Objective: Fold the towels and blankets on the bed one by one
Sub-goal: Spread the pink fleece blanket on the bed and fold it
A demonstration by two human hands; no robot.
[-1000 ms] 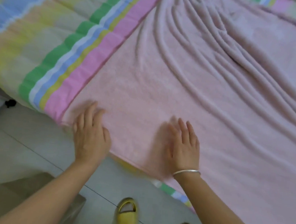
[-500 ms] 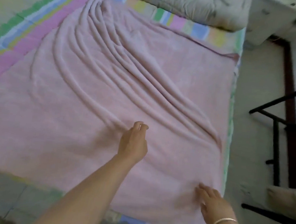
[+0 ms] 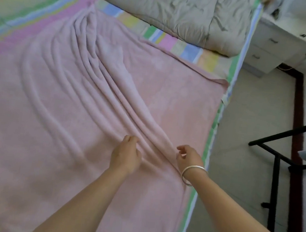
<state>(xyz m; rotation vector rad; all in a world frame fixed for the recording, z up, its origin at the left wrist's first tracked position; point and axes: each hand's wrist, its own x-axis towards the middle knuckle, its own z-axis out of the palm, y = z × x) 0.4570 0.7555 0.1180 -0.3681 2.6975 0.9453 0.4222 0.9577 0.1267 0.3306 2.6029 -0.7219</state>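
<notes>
Two hands: left hand pinches pink blanket, right hand beside.

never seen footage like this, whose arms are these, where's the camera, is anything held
There is no machine: these are a person's bare arms, filmed by one camera worn on the head, looking down. A wrinkled pink blanket lies spread on a striped sheet, with a grey quilt beyond it. The left hand has its fingers curled at a fold; whether it grips, I cannot tell. The right hand, wearing a bracelet, hangs loosely curled beside the folds and seems to hold nothing.
</notes>
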